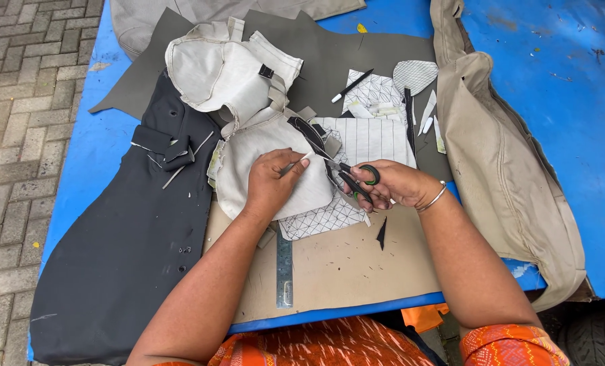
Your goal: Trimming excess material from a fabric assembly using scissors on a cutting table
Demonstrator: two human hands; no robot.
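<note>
My right hand [396, 184] grips black scissors with green-lined handles [357, 177], blades pointing left toward a small white strip. My left hand [272, 179] presses on a cream fabric piece [262, 149] and pinches that white strip [302, 160] at the blade tips. Under the fabric lies a white quilted diamond-pattern piece [323, 218] on a tan board [343, 264].
A metal ruler [285, 268] lies on the board near the front edge. Black fabric [126, 237] covers the left of the blue table [560, 102]; beige fabric [499, 163] drapes on the right. A pen [351, 86] and paper patterns [377, 91] lie behind. Brick paving [11, 135] is on the left.
</note>
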